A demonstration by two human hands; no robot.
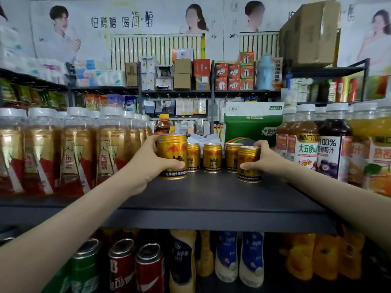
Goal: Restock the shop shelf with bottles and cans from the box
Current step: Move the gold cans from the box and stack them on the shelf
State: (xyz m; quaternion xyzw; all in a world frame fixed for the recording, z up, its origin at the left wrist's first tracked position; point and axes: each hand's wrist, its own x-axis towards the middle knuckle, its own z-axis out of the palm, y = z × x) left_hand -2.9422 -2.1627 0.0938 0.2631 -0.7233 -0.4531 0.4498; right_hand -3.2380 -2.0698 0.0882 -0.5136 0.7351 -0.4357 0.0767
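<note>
On the dark shelf board point(211, 193) stand several gold Red Bull cans. My left hand point(148, 163) grips the nearest left can point(172, 153), thumb in front and fingers round its far side. My right hand point(266, 159) grips another gold can point(248, 163) at the right, thumb low on its front. Three more gold cans stand behind in a row: the left one point(193, 157), the middle one point(212, 157) and the right one point(231, 156). Both held cans are upright and seem to rest on the shelf. The box is out of view.
Red-and-gold drink bottles point(69, 153) fill the shelf's left side, juice bottles point(330, 144) the right. A green carton point(251, 127) and an orange-capped bottle point(164, 124) stand behind the cans. Cans and bottles point(148, 267) crowd the shelf below. The shelf's front strip is bare.
</note>
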